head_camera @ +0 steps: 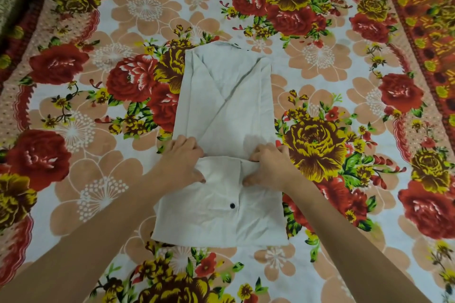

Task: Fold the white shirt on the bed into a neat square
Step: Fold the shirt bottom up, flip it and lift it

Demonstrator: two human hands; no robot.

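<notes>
Both bare forearms reach in from the near corners and meet at the middle of the white shirt (221, 150). Left hand (183, 158) grips the shirt's left edge: its fingers (189, 142) curl over the top of a raised cloth fold while the thumb presses in below, so the fabric is pinched between them. Right hand (268, 163) mirrors it on the right edge, fingers (264, 150) hooked over the same fold and thumb tucked under, clamped on the cloth.

Between the two hands runs the fold's edge, a horizontal ridge across the shirt. Nearer than the fingers lies the lower panel, flat, with a dark button (232, 205) just below and between the thumbs. Beyond the fingers the shirt stretches away as a long narrow strip, its sides already turned inward and overlapping in a diagonal V, with the collar end farthest off.

Under everything lies the floral bedsheet (344, 56), red and yellow roses on white, spreading out on every side of the hands.
</notes>
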